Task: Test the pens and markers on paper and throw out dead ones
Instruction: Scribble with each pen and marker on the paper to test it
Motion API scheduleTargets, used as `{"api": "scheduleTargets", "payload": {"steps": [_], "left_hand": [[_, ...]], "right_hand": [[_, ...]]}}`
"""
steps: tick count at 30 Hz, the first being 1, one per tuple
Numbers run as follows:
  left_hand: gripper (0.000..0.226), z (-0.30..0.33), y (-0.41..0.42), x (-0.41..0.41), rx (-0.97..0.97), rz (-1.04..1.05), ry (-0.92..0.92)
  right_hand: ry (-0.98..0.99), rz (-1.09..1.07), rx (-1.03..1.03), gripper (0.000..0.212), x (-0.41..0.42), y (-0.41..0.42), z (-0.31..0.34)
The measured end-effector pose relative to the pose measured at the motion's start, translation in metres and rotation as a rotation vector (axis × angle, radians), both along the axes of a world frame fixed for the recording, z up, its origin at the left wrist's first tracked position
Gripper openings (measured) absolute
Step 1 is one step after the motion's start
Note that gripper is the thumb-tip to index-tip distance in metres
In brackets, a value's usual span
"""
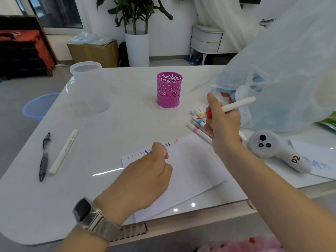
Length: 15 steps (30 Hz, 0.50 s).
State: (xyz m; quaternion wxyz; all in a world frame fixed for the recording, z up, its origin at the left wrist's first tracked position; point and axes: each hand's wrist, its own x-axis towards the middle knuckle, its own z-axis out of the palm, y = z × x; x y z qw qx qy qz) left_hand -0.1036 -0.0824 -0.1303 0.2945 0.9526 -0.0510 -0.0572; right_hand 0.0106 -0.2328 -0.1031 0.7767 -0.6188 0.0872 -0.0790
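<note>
My right hand [222, 124] grips an uncapped white marker with a red tip [236, 104], held in the air above the table, tip pointing left. My left hand [145, 171] rests on the white paper [190, 171] with curled fingers pinching a small reddish cap [165, 154]. A row of coloured zigzag test marks [151, 150] runs along the paper's far edge. Several capped white markers [197, 122] lie in a pile under my right hand. At the left lie a black pen [43, 157] and a white marker [63, 151].
A pink perforated pen cup [169, 90] stands mid-table, a translucent tub [87, 88] at the far left. A big plastic bag [283, 84] fills the right side, with a grey plush toy [272, 148] before it. A blue basin [39, 106] sits on the floor left.
</note>
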Motion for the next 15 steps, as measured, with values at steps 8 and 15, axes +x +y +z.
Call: {"api": "scheduleTargets", "payload": {"steps": [8, 15], "left_hand": [[0.014, 0.013, -0.002, -0.009, -0.051, 0.056, -0.113], [0.012, 0.008, 0.003, -0.006, 0.089, 0.092, -0.215]], "right_hand": [[-0.009, 0.287, -0.178, 0.024, -0.050, -0.025, 0.028], [-0.020, 0.436, -0.030, 0.029, -0.075, -0.007, 0.029]]}}
